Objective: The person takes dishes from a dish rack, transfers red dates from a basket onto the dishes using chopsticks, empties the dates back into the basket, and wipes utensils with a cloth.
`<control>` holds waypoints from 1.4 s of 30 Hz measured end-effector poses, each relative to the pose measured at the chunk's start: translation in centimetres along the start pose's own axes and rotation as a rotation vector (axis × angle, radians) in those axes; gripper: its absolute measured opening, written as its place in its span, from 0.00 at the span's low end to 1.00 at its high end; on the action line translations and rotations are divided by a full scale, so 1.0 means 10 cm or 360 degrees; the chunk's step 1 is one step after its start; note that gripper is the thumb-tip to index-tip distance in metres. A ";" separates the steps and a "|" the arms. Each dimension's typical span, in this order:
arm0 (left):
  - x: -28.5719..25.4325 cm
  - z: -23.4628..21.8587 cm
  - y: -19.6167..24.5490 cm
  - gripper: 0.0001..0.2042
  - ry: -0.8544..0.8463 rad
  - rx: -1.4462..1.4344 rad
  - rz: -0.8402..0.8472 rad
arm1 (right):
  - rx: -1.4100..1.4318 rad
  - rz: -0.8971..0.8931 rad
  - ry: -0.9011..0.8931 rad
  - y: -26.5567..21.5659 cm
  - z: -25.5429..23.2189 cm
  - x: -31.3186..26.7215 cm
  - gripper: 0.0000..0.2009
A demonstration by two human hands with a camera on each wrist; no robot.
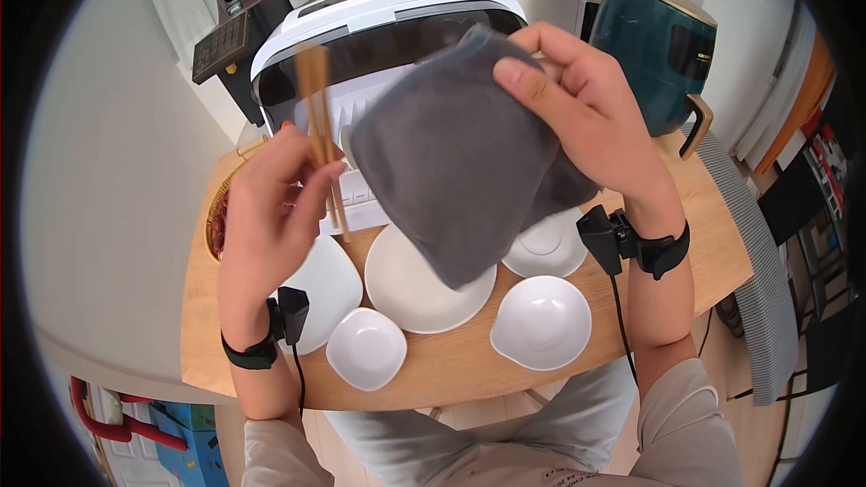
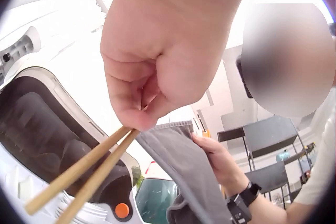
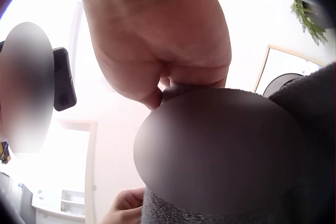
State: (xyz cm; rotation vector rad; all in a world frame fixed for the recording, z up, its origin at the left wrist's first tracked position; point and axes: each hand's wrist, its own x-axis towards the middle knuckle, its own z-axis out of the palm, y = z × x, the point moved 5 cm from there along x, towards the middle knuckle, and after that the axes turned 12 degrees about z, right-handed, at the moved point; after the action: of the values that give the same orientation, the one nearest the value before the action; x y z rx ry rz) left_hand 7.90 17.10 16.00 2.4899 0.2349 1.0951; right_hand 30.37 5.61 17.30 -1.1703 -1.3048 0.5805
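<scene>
In the head view my left hand (image 1: 275, 207) pinches a pair of wooden chopsticks (image 1: 316, 108), held upright and a little blurred at the left. The left wrist view has the chopsticks (image 2: 86, 174) poking out below the fingertips of my left hand (image 2: 163, 50). My right hand (image 1: 586, 99) grips a grey cloth (image 1: 460, 153) by its upper corner, thumb in front. The cloth hangs down over part of a large round plate (image 1: 415, 298) and a saucer (image 1: 550, 248). Much of the right wrist view is filled by the cloth (image 3: 315, 129) under my right hand (image 3: 163, 40).
Behind the hands stands a white dish cabinet (image 1: 280, 50) with a dark lid, raised, and a rack inside. A square plate (image 1: 325, 293) and two small bowls, one at left (image 1: 367, 349) and one at right (image 1: 541, 323), line the wooden table (image 1: 433, 388). A green air fryer (image 1: 645, 54) stands back right.
</scene>
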 end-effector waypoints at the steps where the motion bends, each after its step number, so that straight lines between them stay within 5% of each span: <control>1: -0.01 -0.03 0.00 0.02 0.0033 -0.0358 -0.0262 | -0.0096 -0.0040 -0.0039 -0.01 -0.04 0.02 0.10; 8: 0.02 -0.06 -0.04 0.06 0.0462 -0.0484 -0.0006 | 0.0375 0.0015 0.0100 -0.03 0.02 0.02 0.11; 19: -0.03 -0.01 0.11 0.08 0.0298 -0.0518 -0.0214 | 0.0584 0.0307 0.0085 0.13 0.11 0.04 0.13; 25: 0.01 -0.02 -0.13 0.06 0.0223 -0.0332 -0.0373 | 0.0761 0.0211 0.0107 -0.11 0.19 -0.04 0.09; 28: 0.00 -0.02 -0.18 0.06 0.0308 -0.0473 -0.0195 | 0.0566 0.0123 0.0015 -0.04 0.21 -0.03 0.11; 30: 0.00 -0.02 -0.19 0.06 0.0342 -0.0402 -0.0068 | 0.0545 0.0409 0.0041 -0.12 0.32 -0.04 0.19; 32: -0.01 -0.03 -0.22 0.07 0.0307 -0.0255 -0.0074 | 0.0317 0.0188 0.0241 -0.18 0.41 -0.10 0.20; 33: 0.00 -0.05 -0.24 0.07 0.0318 -0.0142 -0.0083 | 0.0665 0.0131 -0.0425 -0.16 0.34 -0.04 0.19; 36: -0.01 -0.05 -0.24 0.09 0.0318 -0.0056 -0.0127 | 0.0811 -0.0012 -0.0748 -0.07 0.24 -0.03 0.18; 38: -0.03 -0.06 -0.23 0.09 0.0372 -0.0022 -0.0059 | 0.0798 -0.0060 -0.0713 -0.08 0.24 -0.04 0.18; 39: -0.03 -0.06 -0.23 0.09 0.0369 -0.0024 -0.0062 | 0.0723 -0.0040 -0.0469 -0.10 0.22 -0.06 0.18; 41: -0.01 -0.02 -0.22 0.08 0.0465 -0.0761 -0.0058 | 0.0652 -0.0014 -0.0220 -0.10 0.25 -0.07 0.18; 42: -0.04 -0.09 -0.29 0.08 0.0458 -0.0764 -0.0063 | 0.0522 0.0026 -0.0037 -0.07 0.26 -0.05 0.17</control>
State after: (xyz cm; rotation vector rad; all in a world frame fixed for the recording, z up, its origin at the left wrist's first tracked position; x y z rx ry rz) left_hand 6.94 19.83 15.04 1.8995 0.0870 1.3135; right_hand 27.61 5.75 17.34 -0.9063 -1.1676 0.7892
